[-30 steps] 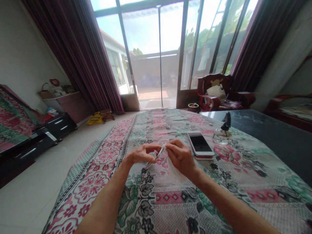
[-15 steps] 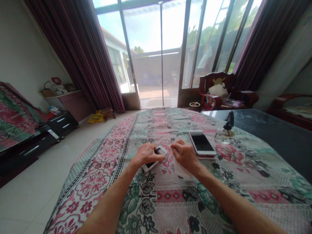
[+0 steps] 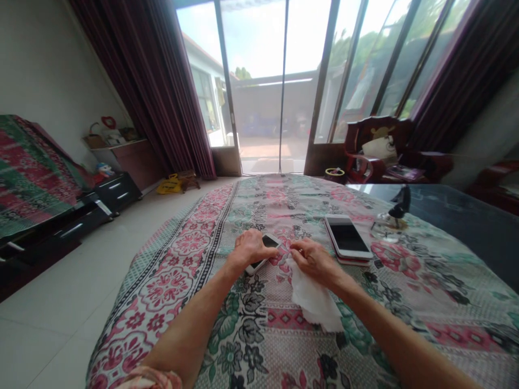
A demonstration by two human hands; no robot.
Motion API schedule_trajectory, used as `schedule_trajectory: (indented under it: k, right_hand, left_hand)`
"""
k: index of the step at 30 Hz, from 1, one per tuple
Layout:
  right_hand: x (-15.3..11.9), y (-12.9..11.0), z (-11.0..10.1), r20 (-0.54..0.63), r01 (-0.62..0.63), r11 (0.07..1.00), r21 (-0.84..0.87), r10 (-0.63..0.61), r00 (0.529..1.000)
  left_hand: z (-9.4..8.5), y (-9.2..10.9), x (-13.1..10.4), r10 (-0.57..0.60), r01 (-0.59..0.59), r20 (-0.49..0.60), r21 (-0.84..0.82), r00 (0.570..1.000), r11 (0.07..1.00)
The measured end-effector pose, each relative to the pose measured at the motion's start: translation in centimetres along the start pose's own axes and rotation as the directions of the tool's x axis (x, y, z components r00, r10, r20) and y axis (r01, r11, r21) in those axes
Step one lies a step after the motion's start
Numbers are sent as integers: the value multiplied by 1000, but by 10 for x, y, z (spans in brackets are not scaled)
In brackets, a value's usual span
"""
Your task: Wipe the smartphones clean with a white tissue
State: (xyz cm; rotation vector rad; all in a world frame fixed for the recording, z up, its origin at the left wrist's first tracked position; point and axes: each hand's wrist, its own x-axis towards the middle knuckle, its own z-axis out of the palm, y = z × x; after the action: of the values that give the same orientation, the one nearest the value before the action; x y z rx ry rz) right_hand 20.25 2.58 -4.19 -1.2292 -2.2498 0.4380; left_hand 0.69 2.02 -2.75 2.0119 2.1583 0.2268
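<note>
My left hand (image 3: 252,248) is closed over a white smartphone (image 3: 271,242) with a dark screen, which lies aslant on the patterned cloth. Its thumb rests across the near side, and the palm and fingers hide much of the phone. A little to the right, my right hand (image 3: 311,258) pinches a thin white tissue (image 3: 318,302), whose loose end trails down toward me over the cloth. Just beyond that hand, a larger white tablet (image 3: 347,236) lies face up on a reddish flat thing (image 3: 354,262).
A patterned tablecloth (image 3: 194,243) covers the table. To the right of the tablet stands a clear glass object with a black top (image 3: 399,208). Farther right is a dark glossy tabletop (image 3: 458,216). A carved wooden chair (image 3: 377,129) stands behind, near the glass doors.
The tissue in my right hand now hangs farther out and spreads toward me. My left hand stays on the phone. The whole view has shifted slightly.
</note>
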Motion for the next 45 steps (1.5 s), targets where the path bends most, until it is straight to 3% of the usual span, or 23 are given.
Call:
schedule_trajectory:
  k: [4,8,11,14,19,24,28,33,37,41,45]
  right_hand:
    - [-3,-4,5,227,-52,993,102,28,973]
    - [-3,-14,9,225,-144,942,304,75,971]
    - [-4,-21,12,321,-315,755,575,145,936]
    - [-6,-24,13,430,-454,561,692,186,884]
    - [-8,-26,9,519,-519,415,747,123,846]
    - [-8,-33,7,521,-483,367,795,-3,854]
    - [-9,-35,10,520,-513,272,814,51,853]
    - [-9,-34,15,504,-535,134,834,208,839]
    - [-9,-33,17,477,-505,90,859,220,851]
    - [-8,-33,20,403,-442,116,890,255,879]
    - [-5,-32,20,257,-352,241,905,350,901]
  left_hand:
    - [0,1,-2,-40,40,-76,7,996,999]
    - [3,-1,-1,-82,74,-105,-77,991,994]
    - [4,-5,2,-93,65,-132,-205,987,977]
    - [2,-15,9,-58,25,-78,-376,995,926]
    - [-3,-34,17,10,7,30,-524,1000,851]
    - [-2,-41,17,72,80,190,-686,979,723]
    - [-1,-45,18,115,187,294,-817,949,545]
    - [3,-47,22,134,209,290,-880,948,427]
    - [5,-44,23,134,210,260,-930,956,303]
    - [7,-37,23,131,192,211,-971,969,146]
    - [10,-22,22,97,154,157,-987,983,38]
